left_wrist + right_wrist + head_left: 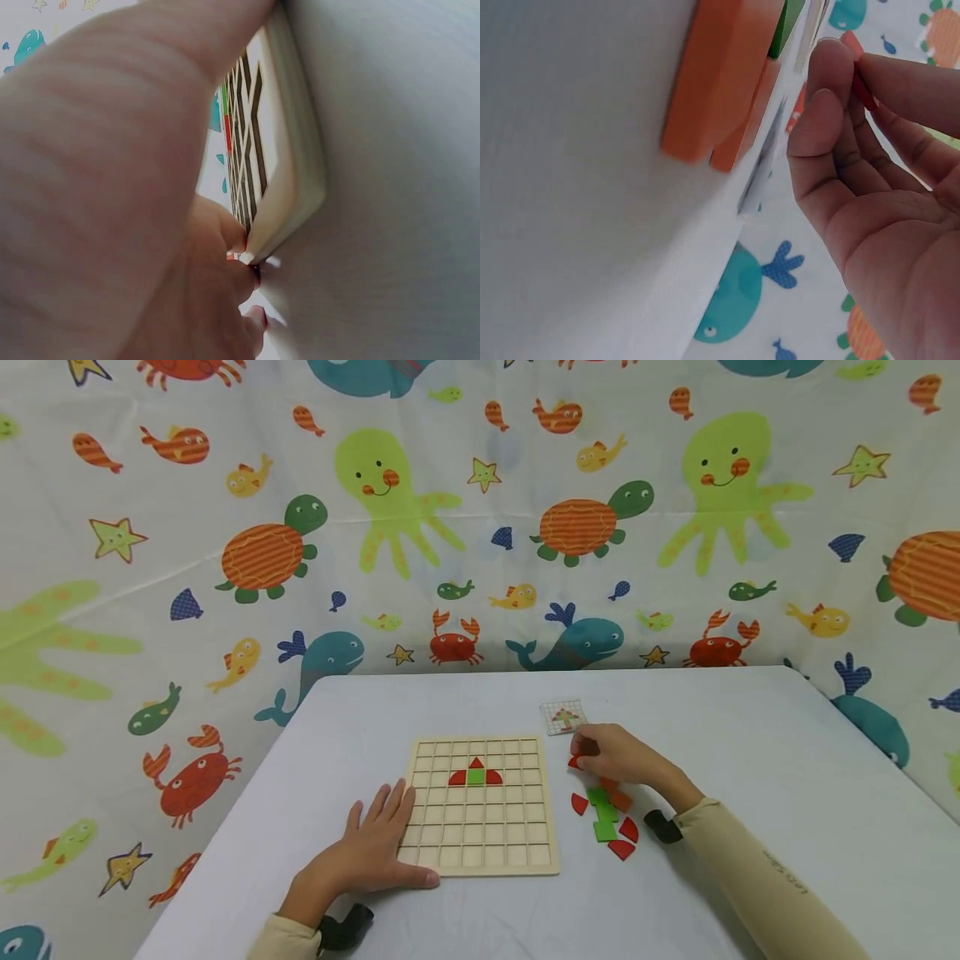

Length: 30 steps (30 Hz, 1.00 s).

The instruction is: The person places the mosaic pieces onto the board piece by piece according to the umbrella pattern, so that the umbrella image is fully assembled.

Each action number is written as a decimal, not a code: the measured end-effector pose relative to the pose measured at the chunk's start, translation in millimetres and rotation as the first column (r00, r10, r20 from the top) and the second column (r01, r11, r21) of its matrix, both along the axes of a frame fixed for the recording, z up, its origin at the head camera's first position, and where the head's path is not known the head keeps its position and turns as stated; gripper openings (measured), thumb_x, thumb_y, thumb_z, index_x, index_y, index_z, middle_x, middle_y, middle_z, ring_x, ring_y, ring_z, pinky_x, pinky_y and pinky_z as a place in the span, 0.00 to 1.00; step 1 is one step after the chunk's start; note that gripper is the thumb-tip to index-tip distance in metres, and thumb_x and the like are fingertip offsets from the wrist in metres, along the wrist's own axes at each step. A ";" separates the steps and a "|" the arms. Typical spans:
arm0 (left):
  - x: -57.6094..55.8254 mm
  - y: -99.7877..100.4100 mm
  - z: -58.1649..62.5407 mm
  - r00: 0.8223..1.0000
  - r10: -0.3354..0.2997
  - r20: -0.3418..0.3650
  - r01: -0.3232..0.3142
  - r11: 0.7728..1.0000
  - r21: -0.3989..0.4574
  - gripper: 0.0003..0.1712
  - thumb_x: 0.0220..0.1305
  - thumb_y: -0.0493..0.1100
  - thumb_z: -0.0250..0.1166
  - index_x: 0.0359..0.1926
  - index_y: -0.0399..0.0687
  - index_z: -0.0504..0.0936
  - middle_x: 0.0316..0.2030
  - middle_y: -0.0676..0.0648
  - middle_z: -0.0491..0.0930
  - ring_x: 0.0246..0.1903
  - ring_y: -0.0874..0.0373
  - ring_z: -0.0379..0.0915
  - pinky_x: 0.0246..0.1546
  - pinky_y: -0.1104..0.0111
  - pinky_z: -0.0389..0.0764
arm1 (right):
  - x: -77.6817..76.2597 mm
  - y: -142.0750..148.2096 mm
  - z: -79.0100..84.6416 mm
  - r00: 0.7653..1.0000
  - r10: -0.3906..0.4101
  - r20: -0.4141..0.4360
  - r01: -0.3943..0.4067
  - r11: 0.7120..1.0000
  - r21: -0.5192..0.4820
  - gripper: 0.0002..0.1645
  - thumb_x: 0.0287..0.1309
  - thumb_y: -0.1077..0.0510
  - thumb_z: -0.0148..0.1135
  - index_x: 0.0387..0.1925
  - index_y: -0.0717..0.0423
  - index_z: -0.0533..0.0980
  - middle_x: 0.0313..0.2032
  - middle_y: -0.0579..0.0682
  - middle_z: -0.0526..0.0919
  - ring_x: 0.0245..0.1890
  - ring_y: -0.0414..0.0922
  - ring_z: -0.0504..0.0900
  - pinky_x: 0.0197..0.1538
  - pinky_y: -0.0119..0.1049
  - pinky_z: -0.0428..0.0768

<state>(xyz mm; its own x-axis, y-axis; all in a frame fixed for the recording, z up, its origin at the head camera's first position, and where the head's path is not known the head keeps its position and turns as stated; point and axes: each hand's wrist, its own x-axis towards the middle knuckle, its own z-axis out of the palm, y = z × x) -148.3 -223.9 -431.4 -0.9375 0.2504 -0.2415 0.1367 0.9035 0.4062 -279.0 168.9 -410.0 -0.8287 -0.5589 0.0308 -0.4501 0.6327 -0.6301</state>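
Observation:
Between thumb and fingers, my right hand (618, 753) pinches a small red piece (865, 88), at the right of the wooden grid board (480, 870). My left hand (375, 843) lies with fingers spread along the board's left edge, thumb at its near left corner. In the upper part of the grid sit a red triangle (476, 763), a green square (476, 777) below it, and a red rounded piece (457, 778) on the square's left with another (493, 777) on its right.
Right of the board lie loose green squares (604, 832), orange pieces (619, 800) and red quarter-round pieces (621, 849). A small card (555, 710) with a printed grid figure lies beyond the right hand on the white table (712, 718). A patterned cloth (450, 593) hangs behind.

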 end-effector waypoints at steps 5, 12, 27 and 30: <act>-0.6 1.4 0.3 1.000 -0.002 0.006 0.002 1.000 0.007 0.82 0.45 0.78 0.78 0.85 0.36 0.49 0.85 0.34 0.41 0.83 0.32 0.30 0.74 0.29 0.30 | 1.4 -4.5 4.0 1.000 -0.003 0.015 0.004 0.999 -0.039 0.06 0.69 0.68 0.67 0.41 0.56 0.80 0.34 0.45 0.81 0.37 0.45 0.79 0.43 0.38 0.83; -1.0 0.8 5.2 1.000 -0.009 -0.007 0.009 1.000 -0.007 0.81 0.46 0.77 0.78 0.85 0.36 0.48 0.85 0.34 0.41 0.83 0.33 0.30 0.74 0.29 0.31 | 2.2 -20.0 21.0 0.998 0.032 0.048 -0.024 0.988 -0.155 0.05 0.72 0.69 0.63 0.44 0.59 0.80 0.39 0.51 0.84 0.37 0.48 0.86 0.45 0.40 0.85; 3.5 0.6 9.7 1.000 -0.001 0.008 0.001 1.000 -0.003 0.81 0.48 0.76 0.79 0.85 0.35 0.48 0.85 0.33 0.41 0.83 0.32 0.32 0.74 0.29 0.32 | -3.5 -88.1 38.9 0.984 0.174 0.049 -0.159 0.962 -0.222 0.04 0.72 0.68 0.64 0.45 0.61 0.82 0.37 0.49 0.86 0.39 0.58 0.88 0.45 0.39 0.85; 3.3 -0.9 8.6 1.000 -0.003 0.018 0.003 1.000 -0.003 0.80 0.49 0.76 0.78 0.85 0.36 0.47 0.85 0.34 0.41 0.83 0.32 0.32 0.74 0.29 0.32 | -3.8 -102.5 38.3 0.980 0.194 0.036 -0.181 0.957 -0.228 0.03 0.71 0.68 0.65 0.43 0.59 0.83 0.36 0.48 0.86 0.38 0.55 0.87 0.44 0.38 0.84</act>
